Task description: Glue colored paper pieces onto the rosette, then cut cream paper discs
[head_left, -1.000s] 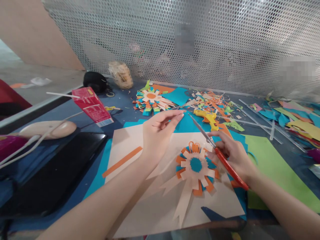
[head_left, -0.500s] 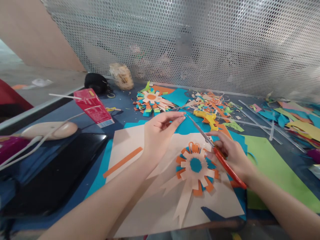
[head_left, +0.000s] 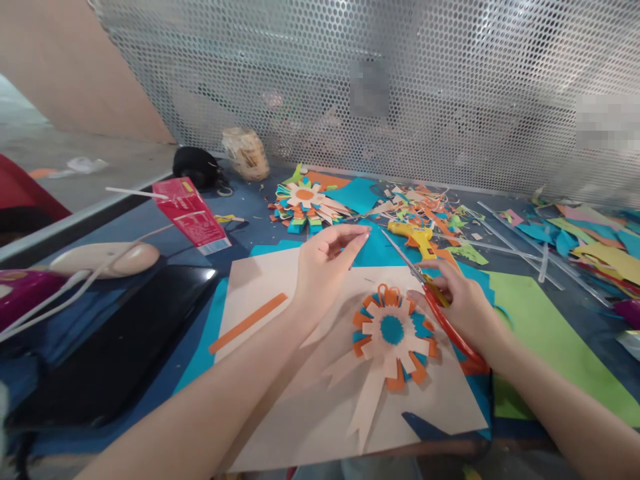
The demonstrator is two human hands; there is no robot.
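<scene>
My right hand (head_left: 457, 293) is closed round the red-handled scissors (head_left: 434, 300), their blades pointing up and left, looking almost shut. My left hand (head_left: 333, 257) is raised over the pale paper sheet (head_left: 270, 413), thumb and fingertips pinched together. Whatever lies in that pinch is too small to make out against the blue paper behind it. Below and between the hands lies a paper rosette (head_left: 393, 333) with a blue centre, pale and orange tabs, small orange loops on top and pale ribbon tails. An orange paper strip (head_left: 249, 323) rests left of my left hand.
Behind the hands are a yellow glue gun (head_left: 414, 237), another layered rosette (head_left: 306, 200) and paper scraps (head_left: 425, 203). At left lie a black phone-like slab (head_left: 115, 347), a pink drink carton (head_left: 193, 217) and cables. Green paper (head_left: 555, 347) lies at right. Perforated metal (head_left: 320, 87) stands behind.
The scissors have drawn slightly away from my left fingertips, and their blades look more closed. My left hand keeps its pinch. The view has shifted slightly.
</scene>
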